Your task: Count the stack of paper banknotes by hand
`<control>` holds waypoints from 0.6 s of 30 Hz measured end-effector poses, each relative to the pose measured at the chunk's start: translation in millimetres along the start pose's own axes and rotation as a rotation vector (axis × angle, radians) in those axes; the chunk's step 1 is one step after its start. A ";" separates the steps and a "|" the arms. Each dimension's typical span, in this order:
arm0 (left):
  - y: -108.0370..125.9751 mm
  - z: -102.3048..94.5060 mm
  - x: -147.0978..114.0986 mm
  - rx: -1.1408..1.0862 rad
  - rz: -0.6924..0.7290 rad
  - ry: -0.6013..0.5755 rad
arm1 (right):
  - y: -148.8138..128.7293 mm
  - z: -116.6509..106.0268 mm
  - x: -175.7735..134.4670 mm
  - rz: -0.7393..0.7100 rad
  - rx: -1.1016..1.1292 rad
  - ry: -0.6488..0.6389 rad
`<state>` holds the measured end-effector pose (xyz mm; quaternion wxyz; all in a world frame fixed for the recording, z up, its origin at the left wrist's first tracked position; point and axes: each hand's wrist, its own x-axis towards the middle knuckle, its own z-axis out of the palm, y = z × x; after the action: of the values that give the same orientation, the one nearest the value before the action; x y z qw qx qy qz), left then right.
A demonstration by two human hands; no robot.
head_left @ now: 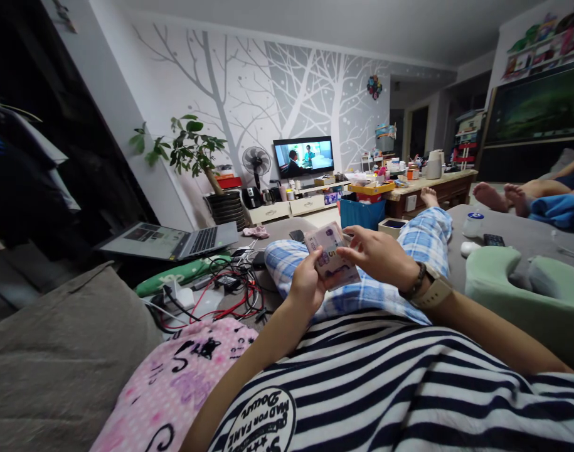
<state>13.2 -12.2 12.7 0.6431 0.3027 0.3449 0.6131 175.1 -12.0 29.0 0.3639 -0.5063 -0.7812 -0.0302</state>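
A stack of purplish banknotes (pixel 332 252) marked with a 5 is held above my lap, tilted toward me. My left hand (pixel 308 282) grips its lower left side, the thumb pressed on the face of the top note. At the right edge, my right hand (pixel 381 254) is closed, with thumb and curled fingers on the notes; some fingertips are hidden. A bracelet and a pale watch (pixel 432 290) circle the right wrist. Under the notes are my legs in blue checked trousers (pixel 383 295).
To the left lie an open laptop (pixel 155 242), tangled cables (pixel 239 292) and a pink blanket (pixel 192 370). A green neck-pillow-shaped cushion (pixel 491 282), remote (pixel 494 240) and white mouse (pixel 469 249) are at the right. Another person's feet (pixel 503 196) rest beyond them.
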 end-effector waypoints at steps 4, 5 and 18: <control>-0.4 -1.0 0.2 0.014 0.009 -0.027 | 11.7 -1.2 8.2 0.055 0.203 0.025; -1.4 -1.5 0.6 0.019 0.008 -0.040 | 13.7 1.3 6.5 0.061 0.242 0.053; -6.0 -2.2 0.6 0.052 -0.036 -0.068 | 27.6 42.3 4.7 0.072 0.654 0.178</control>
<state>14.9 -12.1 6.4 0.6574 0.3336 0.3441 0.5815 173.8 22.6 -8.0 0.5747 -0.3853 -0.6963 0.1908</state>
